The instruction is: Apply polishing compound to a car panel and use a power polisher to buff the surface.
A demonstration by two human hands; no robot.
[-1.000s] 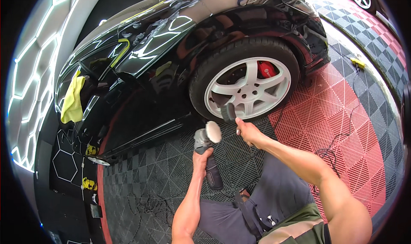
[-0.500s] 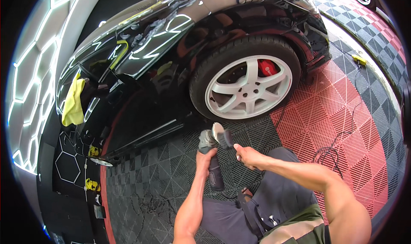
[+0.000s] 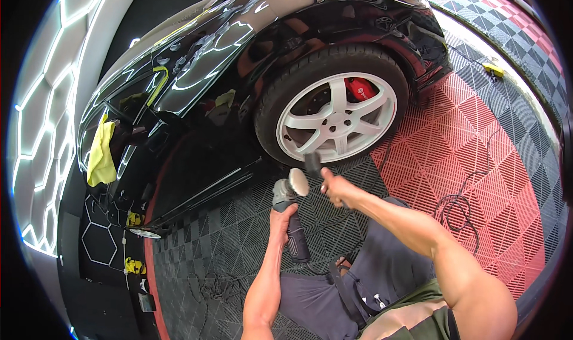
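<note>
- Brush, handle partly hidden, in right hand
- Left hand grips polisher, covering part
- Brush now higher, uncovering the disc's face

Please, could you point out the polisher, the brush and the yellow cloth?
Polisher [image 3: 298, 240]: head view, its dark handle.
Brush [image 3: 313, 165]: head view, its dark head.
Cloth [image 3: 101, 155]: head view, its hanging middle.

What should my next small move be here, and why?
Probably lower the brush slightly across the face of the round pad. Your left hand holds the polisher with that face turned to the right, and your right hand has the brush head close by, a little higher. Whether the bristles touch the pad is hard to tell.
</note>
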